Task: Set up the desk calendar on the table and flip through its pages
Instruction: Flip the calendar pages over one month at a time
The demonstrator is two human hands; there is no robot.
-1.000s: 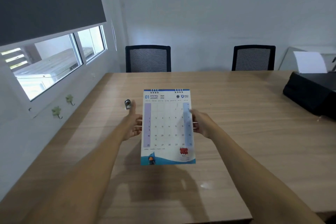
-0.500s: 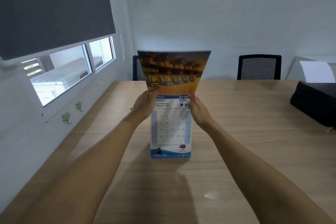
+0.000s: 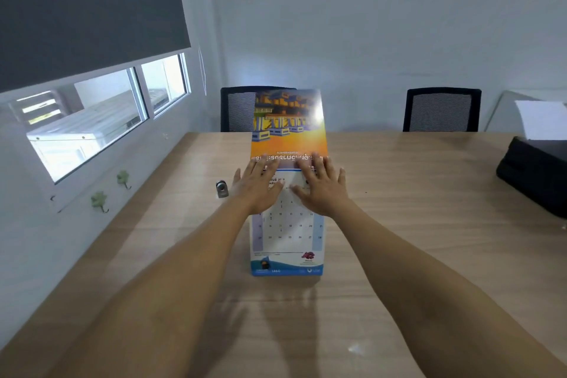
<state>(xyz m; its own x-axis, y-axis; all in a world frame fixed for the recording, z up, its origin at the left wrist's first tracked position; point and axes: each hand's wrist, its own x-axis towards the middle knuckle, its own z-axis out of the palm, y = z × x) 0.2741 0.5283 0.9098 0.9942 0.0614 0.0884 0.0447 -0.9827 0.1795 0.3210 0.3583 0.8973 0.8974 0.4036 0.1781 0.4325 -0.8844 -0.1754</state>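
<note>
The desk calendar (image 3: 288, 242) stands on the wooden table (image 3: 399, 224), its white date grid with a blue bottom band facing me. A flipped page (image 3: 288, 126) with an orange and yellow picture sticks up past the top binding, seen upside down. My left hand (image 3: 256, 186) and my right hand (image 3: 322, 187) lie flat with fingers spread over the calendar's top edge, covering the spiral binding and touching the base of the raised page.
A small metal object (image 3: 222, 189) sits on the table left of my left hand. A black bag (image 3: 537, 175) lies at the right edge. Two black mesh chairs (image 3: 441, 110) stand behind the table. A window and green wall hooks (image 3: 99, 201) are on the left.
The January page was lifted up and over the binding, showing its picture side. The calendar now rests on the table, and both hands moved from its sides to its top edge.
</note>
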